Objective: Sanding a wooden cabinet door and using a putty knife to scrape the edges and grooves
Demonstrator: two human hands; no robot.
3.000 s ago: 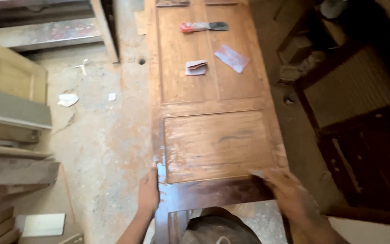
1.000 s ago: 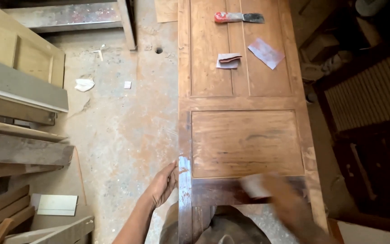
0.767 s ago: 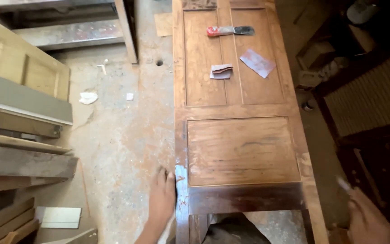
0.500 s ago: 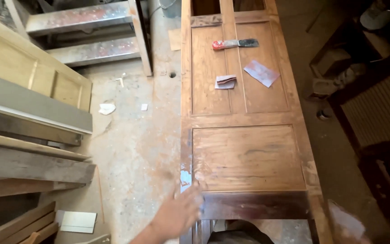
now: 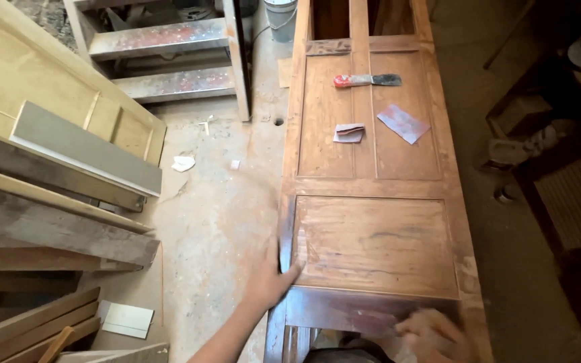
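A brown panelled wooden door [image 5: 371, 242] lies flat in front of me, running away from me. My left hand [image 5: 270, 277] rests flat on the door's left edge beside the lower panel, fingers spread and holding nothing. My right hand [image 5: 430, 333] is blurred on the darker bottom rail, its fingers curled over a pale piece of sandpaper. Farther up the door lie a red-handled putty knife [image 5: 368, 81], a folded piece of sandpaper [image 5: 349, 132] and a flat sandpaper sheet [image 5: 403, 123].
Stacked planks [image 5: 55, 215] and a pale door panel [image 5: 42, 87] fill the left side. A paint-spattered wooden frame [image 5: 169, 57] and a bucket [image 5: 282, 10] stand at the back. Dark furniture [image 5: 566, 195] crowds the right. The dusty concrete floor [image 5: 216, 202] holds scraps.
My view has tilted up along the door. My left hand slid along the door's left edge. My right hand swung out to the right, then came back onto the bottom rail.
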